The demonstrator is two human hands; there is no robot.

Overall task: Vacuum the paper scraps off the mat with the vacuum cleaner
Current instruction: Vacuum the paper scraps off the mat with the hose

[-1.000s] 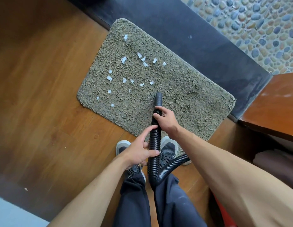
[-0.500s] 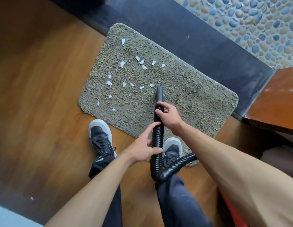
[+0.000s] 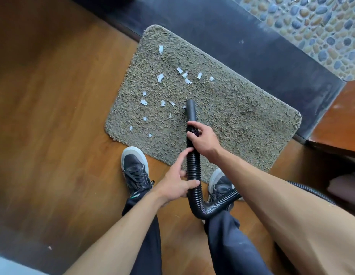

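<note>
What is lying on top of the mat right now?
On the mat: scattered white paper scraps, mostly on its left half, and the black hose nozzle, its tip beside one scrap. The right shoe's toe overlaps the near edge. Anything under the hose is hidden.

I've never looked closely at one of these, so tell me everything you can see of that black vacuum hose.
The vacuum hose is black, ribbed and looks like plastic, ending in a smooth nozzle whose mouth rests among the paper scraps on the shaggy mat. The right hand holds it just behind the nozzle, the left hand lower down. Below, it curves in a U and runs off to the right.
</note>
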